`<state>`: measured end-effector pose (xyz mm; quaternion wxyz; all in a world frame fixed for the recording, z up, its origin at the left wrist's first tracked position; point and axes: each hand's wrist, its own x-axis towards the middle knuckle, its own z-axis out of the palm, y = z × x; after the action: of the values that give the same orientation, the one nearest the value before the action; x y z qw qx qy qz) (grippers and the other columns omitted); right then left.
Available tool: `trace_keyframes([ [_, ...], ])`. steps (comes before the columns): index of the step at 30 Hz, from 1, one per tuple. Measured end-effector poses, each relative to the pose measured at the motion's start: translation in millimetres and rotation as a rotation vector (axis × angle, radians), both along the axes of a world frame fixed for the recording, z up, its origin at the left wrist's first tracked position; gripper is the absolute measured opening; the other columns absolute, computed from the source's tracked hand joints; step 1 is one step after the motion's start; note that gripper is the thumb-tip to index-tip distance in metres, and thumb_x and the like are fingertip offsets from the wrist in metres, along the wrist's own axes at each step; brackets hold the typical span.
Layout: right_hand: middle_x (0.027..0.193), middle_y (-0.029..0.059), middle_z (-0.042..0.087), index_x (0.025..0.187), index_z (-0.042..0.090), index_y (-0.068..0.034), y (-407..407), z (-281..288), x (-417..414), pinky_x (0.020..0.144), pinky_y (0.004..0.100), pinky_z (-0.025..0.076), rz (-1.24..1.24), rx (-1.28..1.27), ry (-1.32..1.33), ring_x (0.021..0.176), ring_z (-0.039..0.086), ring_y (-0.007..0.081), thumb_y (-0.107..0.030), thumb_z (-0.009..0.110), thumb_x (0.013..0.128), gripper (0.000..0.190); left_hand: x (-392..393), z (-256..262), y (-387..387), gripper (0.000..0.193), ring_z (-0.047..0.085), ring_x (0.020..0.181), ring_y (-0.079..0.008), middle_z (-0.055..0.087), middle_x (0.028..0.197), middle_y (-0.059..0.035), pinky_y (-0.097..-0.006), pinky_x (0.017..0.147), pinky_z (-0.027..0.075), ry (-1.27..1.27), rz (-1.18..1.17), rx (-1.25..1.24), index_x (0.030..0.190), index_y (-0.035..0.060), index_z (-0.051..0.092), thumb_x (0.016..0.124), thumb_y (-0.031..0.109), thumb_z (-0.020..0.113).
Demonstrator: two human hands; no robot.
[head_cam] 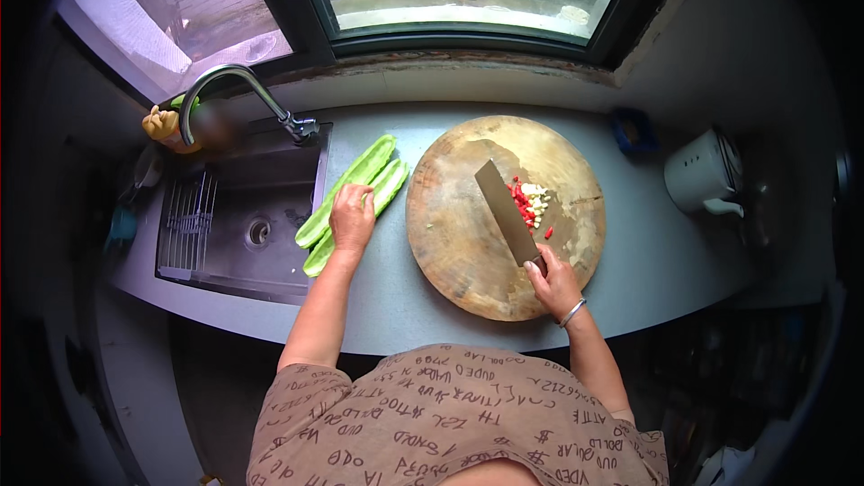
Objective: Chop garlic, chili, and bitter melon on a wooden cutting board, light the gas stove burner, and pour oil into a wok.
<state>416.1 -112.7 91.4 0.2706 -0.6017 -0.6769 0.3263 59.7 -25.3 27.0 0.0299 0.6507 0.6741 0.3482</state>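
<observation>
My left hand (352,217) is over two long halves of a green gourd (358,179), hollowed out and lying side by side on the worktop. Its fingers are bent, and whether they grip a half is hidden. In my right hand (557,283) is the handle of a cleaver (505,212), its broad blade slanting across a round wooden chopping board (459,250). Just right of the blade sit chopped red chili (521,201) and a small heap of chopped pale pieces, probably garlic (536,197). One red piece lies apart from them.
A steel sink (236,182) with a drying rack (192,219) and a curved tap (229,71) is to the left. Bottles stand behind it. An electric kettle (698,169) and a blue container (633,129) are on the right. The window (459,40) is beyond the worktop.
</observation>
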Motion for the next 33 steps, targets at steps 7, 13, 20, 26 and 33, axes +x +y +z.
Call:
trace_keyframes([
  [7, 0.066, 0.0175, 0.058, 0.112, 0.052, -0.002, 1, -6, -4, 0.056, 0.0391, 0.045, 0.007, -0.018, -0.015, 0.059, 0.059, 0.0335, -0.014, 0.060, 0.084, 0.031, -27, -9, -27, 0.020, 0.056, 0.093, -0.0284, 0.058, 0.091, -0.0083, -0.0389, 0.080, 0.047, 0.163, 0.100, -0.201, 0.089, 0.0086, 0.064, 0.071, 0.012, 0.072],
  [13, 0.068, 0.0189, 0.059, 0.114, 0.052, -0.003, 0, -3, -8, 0.058, 0.0405, 0.046, -0.002, -0.009, -0.057, 0.063, 0.061, 0.0359, -0.013, 0.059, 0.084, 0.032, -32, -13, -24, 0.032, 0.054, 0.097, -0.0288, 0.056, 0.096, -0.0089, -0.0398, 0.082, 0.046, 0.193, 0.092, -0.261, 0.095, 0.0078, 0.059, 0.068, 0.012, 0.075],
  [20, 0.070, 0.0194, 0.060, 0.115, 0.051, -0.004, -1, -6, -12, 0.058, 0.0427, 0.046, 0.002, 0.005, -0.149, 0.064, 0.060, 0.0377, -0.015, 0.058, 0.085, 0.033, -34, -22, -26, 0.033, 0.058, 0.093, -0.0315, 0.062, 0.097, -0.0132, -0.0424, 0.080, 0.047, 0.022, 0.015, -0.410, 0.098, 0.0071, 0.063, 0.069, 0.018, 0.074],
  [26, 0.071, 0.0200, 0.060, 0.113, 0.052, -0.004, -3, -6, -12, 0.059, 0.0425, 0.046, -0.058, -0.037, -0.110, 0.065, 0.060, 0.0382, -0.016, 0.057, 0.085, 0.031, -62, -3, -1, 0.031, 0.060, 0.092, -0.0337, 0.064, 0.096, -0.0171, -0.0410, 0.080, 0.047, -0.187, -0.114, -0.352, 0.098, 0.0025, 0.064, 0.074, 0.023, 0.067],
  [33, 0.071, 0.0192, 0.060, 0.111, 0.053, -0.004, -4, -10, -14, 0.059, 0.0404, 0.046, -0.108, -0.069, -0.046, 0.065, 0.061, 0.0356, -0.015, 0.056, 0.086, 0.028, -105, -20, 47, 0.030, 0.059, 0.095, -0.0324, 0.060, 0.102, -0.0153, -0.0399, 0.085, 0.045, -0.047, -0.143, -0.395, 0.097, 0.0055, 0.063, 0.073, 0.024, 0.066],
])
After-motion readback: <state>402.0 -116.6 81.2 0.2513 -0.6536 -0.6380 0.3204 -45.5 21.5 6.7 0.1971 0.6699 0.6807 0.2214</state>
